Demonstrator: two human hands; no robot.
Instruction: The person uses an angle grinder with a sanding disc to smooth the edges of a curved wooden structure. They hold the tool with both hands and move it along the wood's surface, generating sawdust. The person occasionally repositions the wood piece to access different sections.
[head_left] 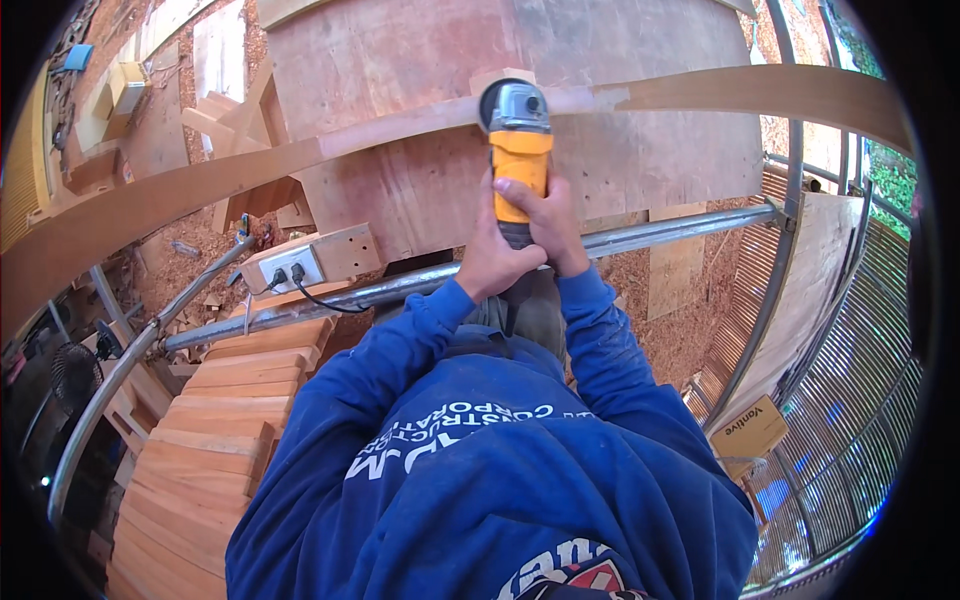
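Both my hands grip a yellow angle grinder [521,165] with a grey metal head and a dark disc at its upper left. My left hand [492,250] wraps the lower end of the body. My right hand [558,222] closes round its right side, with the thumb laid over the yellow housing. The grinder's head lies over a long wooden board [420,128] that spans the view from left to right. Whether the disc touches the wood cannot be made out. Beneath the board is a reddish plywood tabletop [640,165].
A metal pipe rail [660,232] crosses between me and the tabletop. On a wood block at left sits a power outlet [291,268] with two black plugs. Stacked planks [205,430] lie at lower left, and a cardboard box [748,432] stands at right. Sawdust covers the ground.
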